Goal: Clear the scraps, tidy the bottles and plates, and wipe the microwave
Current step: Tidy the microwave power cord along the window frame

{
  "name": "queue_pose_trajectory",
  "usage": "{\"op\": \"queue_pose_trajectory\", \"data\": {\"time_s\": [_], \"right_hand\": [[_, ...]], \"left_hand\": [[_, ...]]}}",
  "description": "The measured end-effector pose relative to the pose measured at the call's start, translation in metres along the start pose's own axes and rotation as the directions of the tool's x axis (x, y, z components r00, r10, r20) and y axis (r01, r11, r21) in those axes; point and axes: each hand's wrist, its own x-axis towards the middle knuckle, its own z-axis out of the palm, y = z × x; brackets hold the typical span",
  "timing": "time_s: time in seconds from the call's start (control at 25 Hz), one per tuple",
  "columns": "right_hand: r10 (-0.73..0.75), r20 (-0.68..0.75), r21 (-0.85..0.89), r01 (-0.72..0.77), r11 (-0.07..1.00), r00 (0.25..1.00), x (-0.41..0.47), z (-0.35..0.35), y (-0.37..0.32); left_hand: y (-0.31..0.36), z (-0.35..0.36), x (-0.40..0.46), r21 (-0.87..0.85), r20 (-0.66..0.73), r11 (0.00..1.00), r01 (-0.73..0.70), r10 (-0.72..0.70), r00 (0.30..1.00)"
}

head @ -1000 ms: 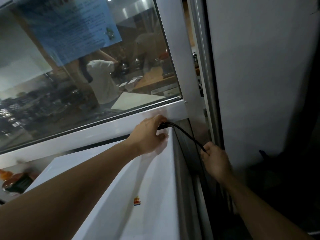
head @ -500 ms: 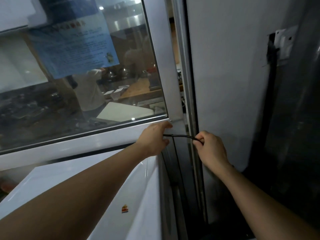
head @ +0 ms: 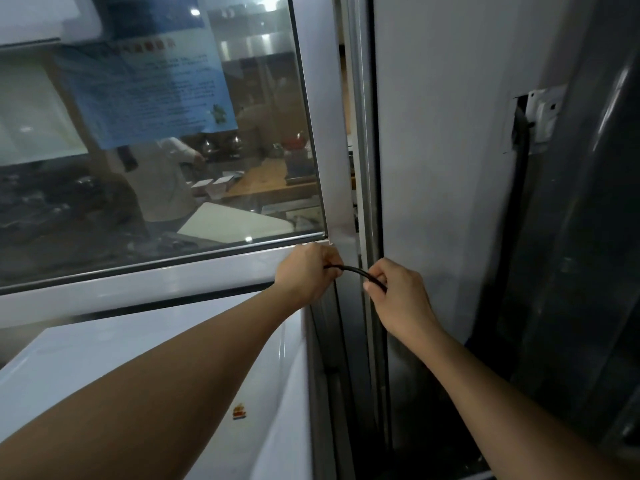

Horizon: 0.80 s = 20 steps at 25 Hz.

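A thin black power cable [head: 349,270] arcs between both my hands at the back right corner of a white microwave [head: 114,355]. My left hand [head: 306,273] pinches one end of the visible stretch over the microwave's rear corner. My right hand [head: 394,296] grips the other end close beside it, in front of the dark gap next to the appliance. A small red and yellow sticker [head: 239,411] sits on the microwave's top. Where the cable runs beyond each hand is hidden.
A glass window [head: 156,140] with a blue paper notice [head: 145,88] rises behind the microwave, above a white sill [head: 138,289]. A white wall panel [head: 443,150] stands to the right. A wall socket plate [head: 543,112] with a dark plug and cord hangs at the right.
My right hand has risen from lower in the gap and come close to my left hand, so the cable stretch between them is shorter. The view has tilted up and right.
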Motion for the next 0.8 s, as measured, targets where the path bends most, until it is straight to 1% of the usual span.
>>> {"op": "queue_pose_trajectory", "data": {"time_s": [0.12,0.32,0.4,0.52,0.6,0.68,0.8], "right_hand": [[0.053,0.044,0.005,-0.053,0.999,0.998,-0.005,0.002,0.002],[0.251,0.142,-0.047,-0.247,0.968,0.957,-0.026,0.005,0.007],[0.266,0.127,-0.102,-0.254,0.962,0.955,-0.031,0.006,0.0],[0.235,0.002,-0.141,-0.233,0.962,0.972,-0.026,-0.007,-0.02],[0.223,-0.067,-0.134,-0.23,0.964,0.973,-0.02,-0.022,-0.037],[0.209,-0.084,-0.129,-0.219,0.967,0.974,-0.015,-0.037,-0.052],[0.15,-0.079,-0.148,-0.16,0.976,0.986,-0.011,-0.047,-0.073]], "left_hand": [[-0.008,-0.011,-0.002,-0.096,-0.021,0.995,0.027,-0.029,0.999],[-0.021,-0.031,-0.006,-0.292,-0.047,0.956,0.034,-0.05,0.998],[-0.027,-0.036,-0.008,-0.35,-0.069,0.936,0.031,-0.058,0.996],[-0.029,-0.043,-0.01,-0.335,-0.08,0.942,0.032,-0.062,0.995],[-0.027,-0.052,-0.01,-0.266,-0.058,0.964,-0.013,-0.003,0.998],[-0.019,-0.059,-0.01,-0.201,-0.049,0.976,-0.085,0.076,0.996],[0.003,-0.067,-0.01,-0.205,-0.063,0.961,-0.186,0.177,0.982]]}}
